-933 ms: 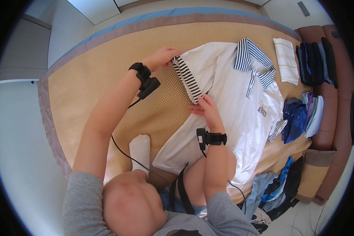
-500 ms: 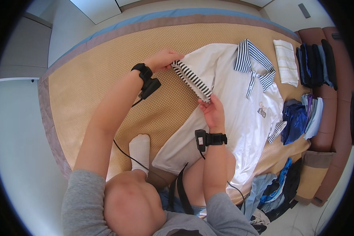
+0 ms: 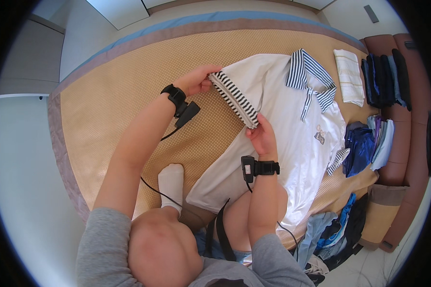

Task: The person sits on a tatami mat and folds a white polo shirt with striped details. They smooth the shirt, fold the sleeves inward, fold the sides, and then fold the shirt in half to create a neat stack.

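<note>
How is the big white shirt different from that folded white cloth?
The shirt lies spread out; the cloth is a folded rectangle. The shirt has a striped collar; the cloth has thin tan lines. The left hand and right hand hold the shirt's sleeve edge; neither touches the cloth. Both are mostly white.

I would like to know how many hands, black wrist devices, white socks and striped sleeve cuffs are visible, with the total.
Hands: 2
Black wrist devices: 2
White sock: 1
Striped sleeve cuffs: 2
Total: 7
</note>
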Available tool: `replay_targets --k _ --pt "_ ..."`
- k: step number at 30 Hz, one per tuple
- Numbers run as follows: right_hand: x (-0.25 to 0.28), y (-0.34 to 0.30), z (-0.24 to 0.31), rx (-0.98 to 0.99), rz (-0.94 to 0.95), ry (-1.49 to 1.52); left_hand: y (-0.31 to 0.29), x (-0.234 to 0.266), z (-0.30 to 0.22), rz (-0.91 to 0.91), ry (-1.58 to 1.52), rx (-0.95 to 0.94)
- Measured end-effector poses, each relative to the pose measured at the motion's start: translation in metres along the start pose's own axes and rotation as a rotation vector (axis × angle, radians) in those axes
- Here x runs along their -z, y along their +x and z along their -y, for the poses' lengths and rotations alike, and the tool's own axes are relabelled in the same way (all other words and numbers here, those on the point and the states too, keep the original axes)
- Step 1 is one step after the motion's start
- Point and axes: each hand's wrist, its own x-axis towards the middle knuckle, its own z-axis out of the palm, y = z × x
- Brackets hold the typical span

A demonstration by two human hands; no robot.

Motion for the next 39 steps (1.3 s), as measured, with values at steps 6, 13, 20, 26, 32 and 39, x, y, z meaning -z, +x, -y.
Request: replay_targets --k 6,13,20,26,32,39 --pt "0.003 0.001 0.002 0.049 0.051 0.076 0.006 -0.008 -0.005 -0.040 0.072 -0.012" --pt "0.005 -0.002 -0.002 0.020 0.149 -0.068 0.011 -0.010 -0.003 -0.160 0.111 -0.028" --pt "0.003 -0.002 0.001 0.025 -0.023 -0.092 -0.004 -0.002 -0.005 -0.069 0.585 -0.180" --pt "-0.014 -0.002 0.000 -0.006 -0.237 -0.249 -0.011 -0.001 0.013 -0.165 1.090 -0.530" --pt "-0.010 -0.003 -0.011 0.062 -0.388 -0.250 -0.016 -0.007 0.020 -0.210 1.118 -0.558" --pt "-0.032 -0.007 -0.027 0.302 -0.550 -0.378 -0.023 -0.024 0.048 -0.562 1.262 -0.682"
